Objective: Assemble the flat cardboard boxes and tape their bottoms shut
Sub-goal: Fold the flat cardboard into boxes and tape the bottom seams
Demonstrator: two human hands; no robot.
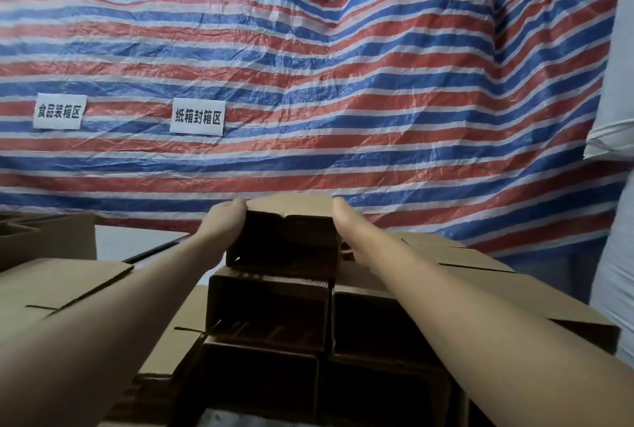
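Left hand (224, 221) and right hand (344, 221) press flat against opposite sides of the top box (288, 238) on the stacked cartons (267, 310), each grip spread. Striped tarp (308, 83) behind carries signs reading 食品装箱区 (59, 111) and 纸箱封箱区 (198, 117).

I have both bare forearms stretched forward and converging, the left coming in from the lower left and the right from the lower right. My left hand (224, 221) is pressed flat against the left side of the top cardboard box (291, 210), thumb edge up and its fingers out of sight round the far side. My right hand (346, 221) mirrors it on the right side, palm inward and wrist straight, its fingers hidden too, so I cannot tell whether either hand curls round the far edge.
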